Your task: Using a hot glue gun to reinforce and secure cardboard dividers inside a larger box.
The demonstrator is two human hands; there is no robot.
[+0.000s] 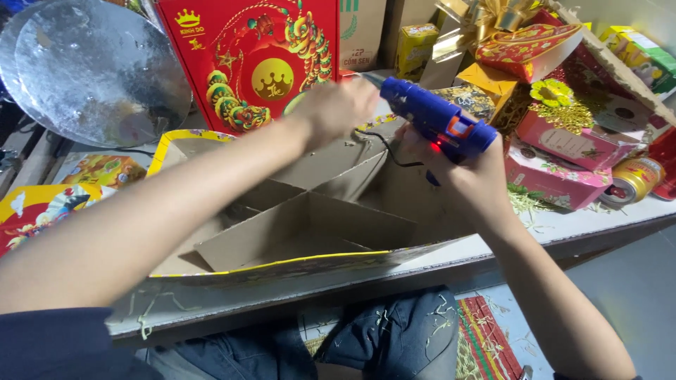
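We see a glue gun of smooth, glossy blue plastic with an orange trigger. The divided box is matt brown corrugated cardboard, its rim printed glossy yellow. The round boards look like shiny, crinkled silver foil. The red gift box is glossy printed card.

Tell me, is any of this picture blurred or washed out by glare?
In the head view, the left hand is smeared by motion blur, while the blue glue gun in the right hand stays fairly sharp; the round silver boards show soft, patchy reflections; the divided cardboard box is evenly lit, its compartments lightly shaded.
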